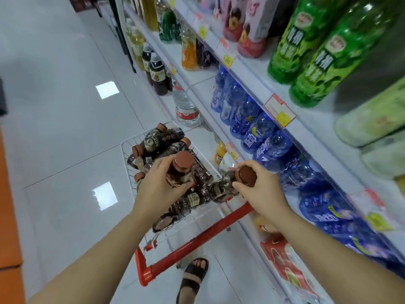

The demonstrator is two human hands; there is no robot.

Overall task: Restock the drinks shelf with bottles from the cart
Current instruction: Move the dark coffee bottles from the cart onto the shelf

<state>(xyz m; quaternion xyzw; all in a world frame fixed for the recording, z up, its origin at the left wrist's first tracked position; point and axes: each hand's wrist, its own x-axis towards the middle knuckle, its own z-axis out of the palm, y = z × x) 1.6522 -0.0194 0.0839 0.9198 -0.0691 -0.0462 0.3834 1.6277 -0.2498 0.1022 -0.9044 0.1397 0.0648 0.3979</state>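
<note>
— Left hand (160, 189)?
— Closed around a dark bottle (178, 172) with a brown cap, fingers (186, 185) wrapped about the neck and shoulder, held upright just above the wire cart (127, 150).
— And the right hand (260, 191)?
— Gripped a second dark bottle (225, 185) of the same kind, fingers curled over the brown cap, body tilted down toward the cart's right rim, close to the shelf edge.
— Rest of the stock?
— Lay piled on their sides in the cart basket: more brown-capped bottles (157, 141), labels facing every way. Red cart handle (197, 240) sat below both forearms.
— Drinks shelf (252, 75)?
— Stood along the right. Blue bottles (258, 132) in a row on the middle level, green bottles (311, 55) above, a large clear water bottle (185, 106) low down beyond the cart. Yellow price tags (282, 117) on the shelf lips.
— Floor?
— White tile (65, 128), one sandalled foot (192, 279) beneath the handle.
</note>
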